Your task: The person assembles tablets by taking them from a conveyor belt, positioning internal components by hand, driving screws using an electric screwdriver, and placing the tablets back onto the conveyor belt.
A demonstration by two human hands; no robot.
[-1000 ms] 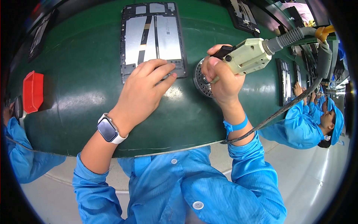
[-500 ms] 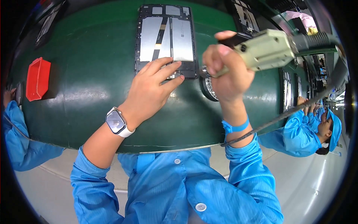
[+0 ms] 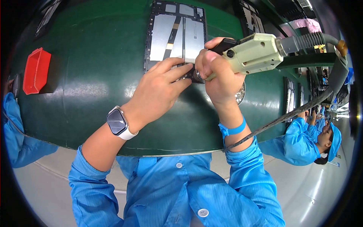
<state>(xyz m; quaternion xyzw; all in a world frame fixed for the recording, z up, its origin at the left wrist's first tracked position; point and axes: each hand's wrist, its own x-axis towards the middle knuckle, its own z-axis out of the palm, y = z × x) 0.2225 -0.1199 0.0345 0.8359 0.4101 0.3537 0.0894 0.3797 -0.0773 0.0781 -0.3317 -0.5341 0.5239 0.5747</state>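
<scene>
An opened tablet (image 3: 159, 34) lies on the green table, its silvery battery and dark ribbon cable exposed. My left hand (image 3: 155, 89) rests across its near edge, fingers stretched out and slightly apart. In my right hand (image 3: 223, 81) is a cream electric screwdriver (image 3: 259, 53) with a black lever, fingers wrapped round its front part. The tool's nose is at the tablet's near right corner, close to my left fingertips. Whether the bit touches a screw is hidden. Behind my right wrist, a round dish (image 3: 242, 94) of small metal screws shows partly.
A thick cable (image 3: 291, 113) runs from the screwdriver down across my right forearm. A red plastic bin (image 3: 44, 68) stands at the left. More opened tablets (image 3: 252, 19) lie at the far right. Co-workers in blue sit at both sides, one (image 3: 302, 140) at the right.
My right hand has brought the screwdriver left, from over the screw dish to the tablet's near right corner. The tablet appears slightly farther right and up in view; my left hand stays on it.
</scene>
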